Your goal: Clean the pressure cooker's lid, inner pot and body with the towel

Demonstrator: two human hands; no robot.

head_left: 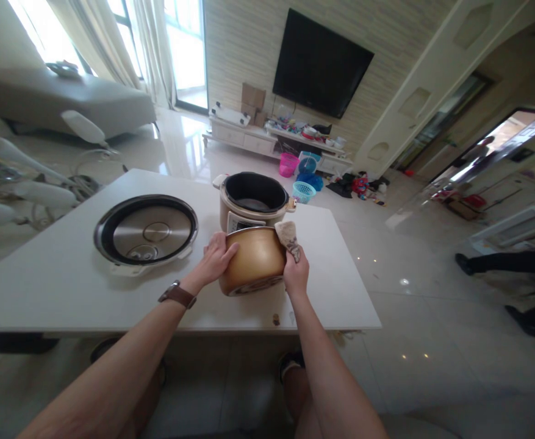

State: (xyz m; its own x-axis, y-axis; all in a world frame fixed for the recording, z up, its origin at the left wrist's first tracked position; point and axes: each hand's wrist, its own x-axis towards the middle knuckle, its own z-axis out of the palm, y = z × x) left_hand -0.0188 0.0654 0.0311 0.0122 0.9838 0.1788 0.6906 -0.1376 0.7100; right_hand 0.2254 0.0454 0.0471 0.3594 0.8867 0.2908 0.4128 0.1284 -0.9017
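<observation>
A gold-coloured inner pot (255, 259) is tilted over the white table, its metal base partly turned toward me. My left hand (219, 257) grips its left side, thumb on the outer wall. On the pot's right side my right hand (297, 271) is closed round a light patterned cloth (288, 235), which lies over the rim. Just behind the pot stands an electric pressure cooker body (253, 194), its dark cavity uncovered and its front panel partly hidden. To the left lies the cooker's round lid (150, 230), metal inner side up.
The white table (157, 305) has a small brown scrap (276, 319) near its front edge. Beyond it are a pink basket (288, 164), a light-blue basket (304, 191) and a low TV cabinet (249, 141). A person's dark-clothed legs (514, 261) show at the right.
</observation>
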